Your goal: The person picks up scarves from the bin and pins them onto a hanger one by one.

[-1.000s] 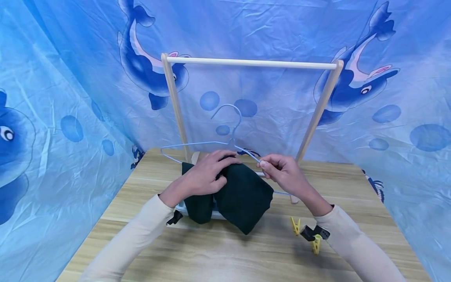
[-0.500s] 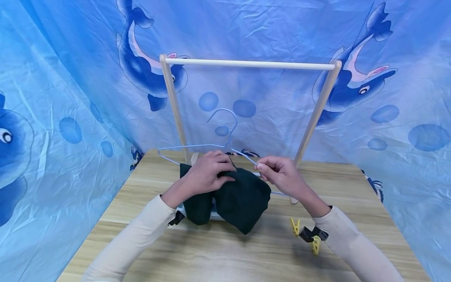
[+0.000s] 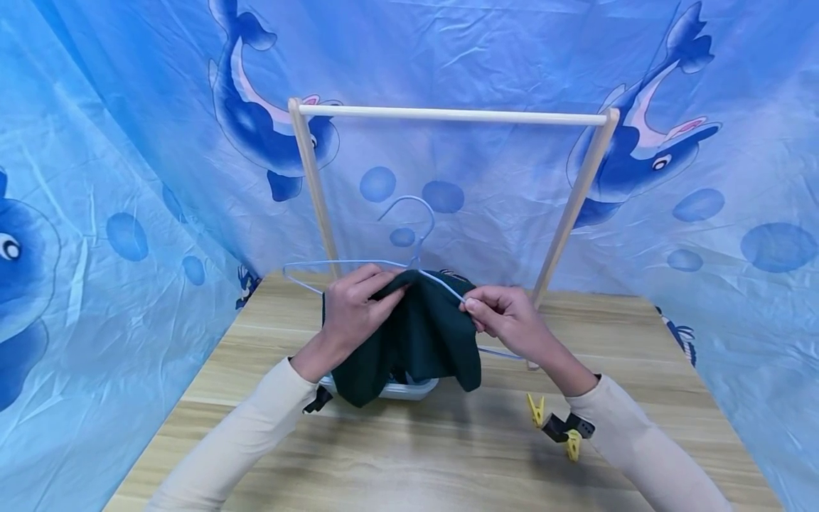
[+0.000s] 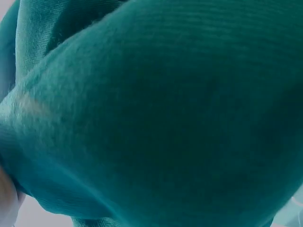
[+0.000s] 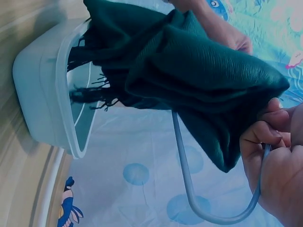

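A dark green scarf (image 3: 425, 341) drapes over a light blue hanger (image 3: 345, 262). My left hand (image 3: 355, 306) pinches the scarf between thumb and fingers, just below the hanger's neck. On the hanger's right sloping arm, my right hand (image 3: 508, 314) has a pinch grip; the scarf's edge lies right beside those fingers. Green cloth (image 4: 165, 113) fills nearly all of the left wrist view and hides the left fingers there. Dark fringe (image 5: 90, 94) hangs from the scarf into a pale plastic basin (image 5: 40, 90) in the right wrist view.
A wooden rack with a white top bar (image 3: 448, 114) stands at the back of the table (image 3: 409, 462). Two yellow clothespins, one upper (image 3: 536, 409) and one lower (image 3: 574, 446), are near the right forearm. A blue dolphin-print curtain (image 3: 512, 57) encloses the table.
My left hand has moved slightly left and now pinches the scarf. The scarf's right part has been lifted and gathered, passing behind the hanger's right arm, which shows the basin's front rim.
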### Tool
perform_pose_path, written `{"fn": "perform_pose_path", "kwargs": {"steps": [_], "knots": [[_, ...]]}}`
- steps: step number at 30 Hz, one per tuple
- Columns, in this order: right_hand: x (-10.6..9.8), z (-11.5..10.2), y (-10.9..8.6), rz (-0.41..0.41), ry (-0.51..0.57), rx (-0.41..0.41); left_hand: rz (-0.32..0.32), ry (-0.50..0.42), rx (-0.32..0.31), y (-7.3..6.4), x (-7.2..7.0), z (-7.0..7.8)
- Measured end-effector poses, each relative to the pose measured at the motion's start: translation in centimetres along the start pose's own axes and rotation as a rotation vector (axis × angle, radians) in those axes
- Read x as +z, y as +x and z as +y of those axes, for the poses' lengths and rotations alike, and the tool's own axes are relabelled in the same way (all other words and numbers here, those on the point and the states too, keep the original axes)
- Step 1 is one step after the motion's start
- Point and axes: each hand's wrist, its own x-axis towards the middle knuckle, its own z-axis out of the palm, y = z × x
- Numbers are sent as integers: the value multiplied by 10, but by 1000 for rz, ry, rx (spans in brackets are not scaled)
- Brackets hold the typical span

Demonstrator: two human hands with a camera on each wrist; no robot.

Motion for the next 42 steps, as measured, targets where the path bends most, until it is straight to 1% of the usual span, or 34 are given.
{"fn": "perform_pose_path", "kwargs": {"steps": [2, 4, 6, 9, 12, 18, 20, 21, 24, 27, 30, 32, 35, 42], "knots": [[1, 0, 0, -5, 9, -5, -21, 41, 6, 0, 0, 1], [2, -1, 1, -2, 8, -1, -74, 68, 15, 0, 1, 2], [2, -3, 3, 6, 7, 10, -139, 74, 20, 0, 2, 3], [3, -6, 5, 29, -2, 39, -221, 46, 13, 1, 2, 5], [4, -7, 8, 57, 2, 67, -291, -32, -5, 2, 0, 4], [1, -7, 13, 110, -27, 87, -449, -309, -26, 6, -11, 0], [0, -8, 14, 124, -42, 91, -479, -345, -23, 7, -14, 0], [0, -8, 15, 127, -48, 91, -491, -336, -21, 7, -15, 0], [0, -10, 17, 121, -69, 81, -523, -228, -7, 8, -14, 2], [1, -12, 18, 98, -85, 54, -584, -109, -1, 9, -9, 4], [3, -14, 19, 84, -76, 30, -645, -53, -8, 9, -4, 5], [4, -14, 19, 83, -63, 17, -662, -34, -15, 8, -3, 6], [4, -14, 20, 81, -45, 12, -651, -24, -25, 8, -4, 7], [0, -17, 22, 85, -41, 29, -540, -21, -62, 4, -16, 6]]}}
